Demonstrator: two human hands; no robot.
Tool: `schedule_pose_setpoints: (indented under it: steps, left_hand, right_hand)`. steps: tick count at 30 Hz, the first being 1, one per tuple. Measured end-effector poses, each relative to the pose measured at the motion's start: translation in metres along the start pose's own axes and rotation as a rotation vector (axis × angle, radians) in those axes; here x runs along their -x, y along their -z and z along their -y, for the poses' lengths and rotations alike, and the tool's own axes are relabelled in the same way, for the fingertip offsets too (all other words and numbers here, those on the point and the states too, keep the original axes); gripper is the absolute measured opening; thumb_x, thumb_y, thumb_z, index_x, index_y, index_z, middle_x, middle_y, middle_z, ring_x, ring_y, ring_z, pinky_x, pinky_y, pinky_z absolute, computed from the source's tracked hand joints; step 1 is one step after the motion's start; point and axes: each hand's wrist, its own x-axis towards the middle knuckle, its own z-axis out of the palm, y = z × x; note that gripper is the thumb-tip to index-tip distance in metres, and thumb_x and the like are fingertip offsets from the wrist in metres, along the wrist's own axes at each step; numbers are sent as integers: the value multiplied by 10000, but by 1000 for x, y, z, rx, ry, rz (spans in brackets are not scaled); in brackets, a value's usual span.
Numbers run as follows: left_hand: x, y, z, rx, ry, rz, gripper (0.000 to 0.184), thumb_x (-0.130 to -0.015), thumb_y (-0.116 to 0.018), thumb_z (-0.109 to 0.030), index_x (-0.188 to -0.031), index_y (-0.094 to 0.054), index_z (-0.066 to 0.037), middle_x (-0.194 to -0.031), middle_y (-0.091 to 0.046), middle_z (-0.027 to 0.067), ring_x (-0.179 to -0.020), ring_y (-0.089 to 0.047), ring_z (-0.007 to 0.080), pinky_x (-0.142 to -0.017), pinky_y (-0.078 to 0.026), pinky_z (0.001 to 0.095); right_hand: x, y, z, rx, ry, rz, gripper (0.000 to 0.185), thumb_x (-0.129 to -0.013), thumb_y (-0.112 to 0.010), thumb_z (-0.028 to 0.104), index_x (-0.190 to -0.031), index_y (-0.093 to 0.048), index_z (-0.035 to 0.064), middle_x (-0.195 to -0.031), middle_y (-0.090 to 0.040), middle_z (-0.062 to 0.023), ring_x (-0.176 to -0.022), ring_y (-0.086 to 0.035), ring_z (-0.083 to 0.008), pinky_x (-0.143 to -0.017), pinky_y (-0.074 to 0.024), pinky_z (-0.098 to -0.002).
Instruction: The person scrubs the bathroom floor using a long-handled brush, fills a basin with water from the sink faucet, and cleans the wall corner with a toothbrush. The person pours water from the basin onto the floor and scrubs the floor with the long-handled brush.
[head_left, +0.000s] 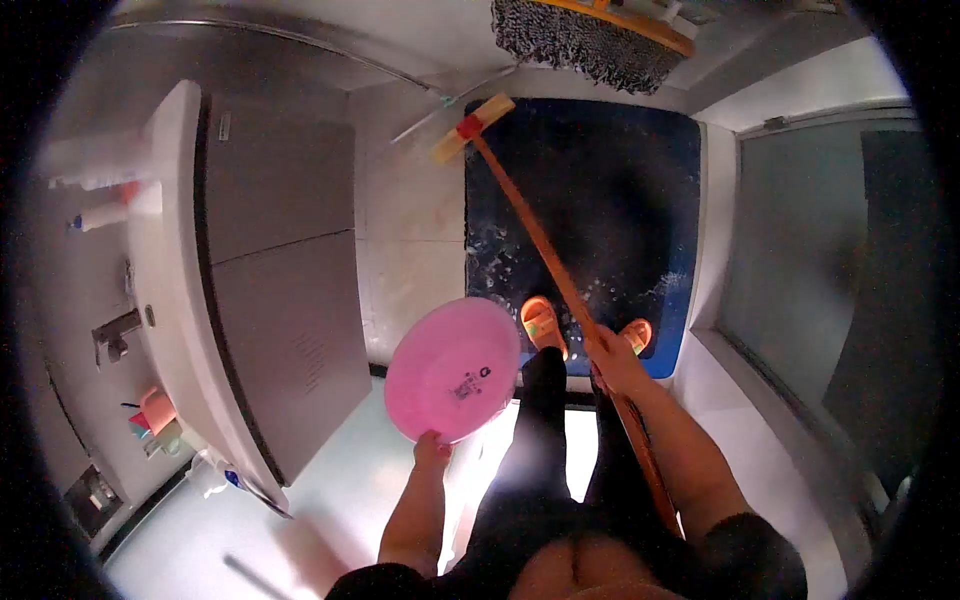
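Observation:
My left hand [432,450] is closed on the lower rim of a pink plastic basin [440,345], which is tilted and has dark printing on it. My right hand [615,365] wraps round the brown handle of a long-handled floor brush [535,225]. The brush's yellow head with a red socket rests at the far left edge of a dark mat [620,190] with blue borders; its underside is hidden. White suds or wet spots show on the mat. My feet stand on its near end in orange slippers [541,325].
A grey cabinet [285,190] under a white washbasin [165,260] fills the left side. A glass door [800,250] stands at the right. A grey fringed mop head [585,45] hangs at the far end. A thin rod [470,92] leans in the far left corner.

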Motion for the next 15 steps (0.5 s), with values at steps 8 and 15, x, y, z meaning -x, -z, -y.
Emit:
schedule_pose_setpoints:
  steps: [8,15]
  left_hand:
    - [10,30,1,-1944,-749,47,230,-699,-560,-223,-850,-543,-51,-791,-593,124,-745,-583,273,-609,-474,345]
    - [-16,61,9,-1925,-877,161,192,-715,-526,-132,-881,-517,-35,-759,-536,72,-619,-533,180,-491,-430,268]
  right_hand:
    - [-116,-64,77,17,91,115,241,-840,-452,285,-919,-470,58,-505,-412,-22,-358,-406,-108,-344,-333,-241]
    - [-111,-64,76,66,178,93,235,-833,-463,284,-895,-477,58,-500,-391,-3,-378,-394,-94,-354,-321,-226]
